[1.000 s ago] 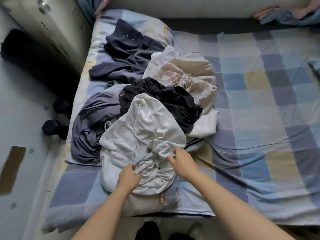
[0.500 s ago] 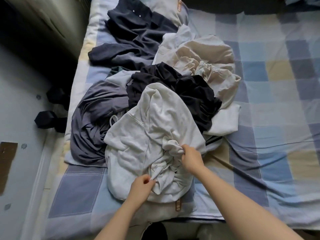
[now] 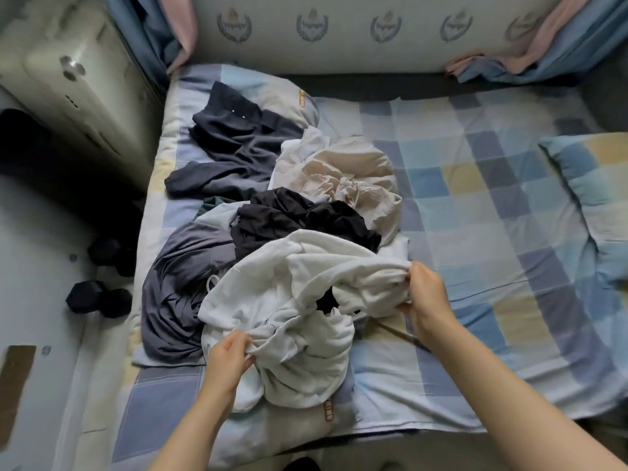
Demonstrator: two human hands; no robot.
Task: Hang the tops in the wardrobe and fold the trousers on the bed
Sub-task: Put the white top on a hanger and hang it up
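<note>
At the near edge of the bed, your hands, left and right, grip the white top, stretched left-to-right between them.

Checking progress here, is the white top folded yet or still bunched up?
Still bunched up. The white top lies crumpled on the clothes pile, with the left hand and right hand each gripping a handful of it.
</note>
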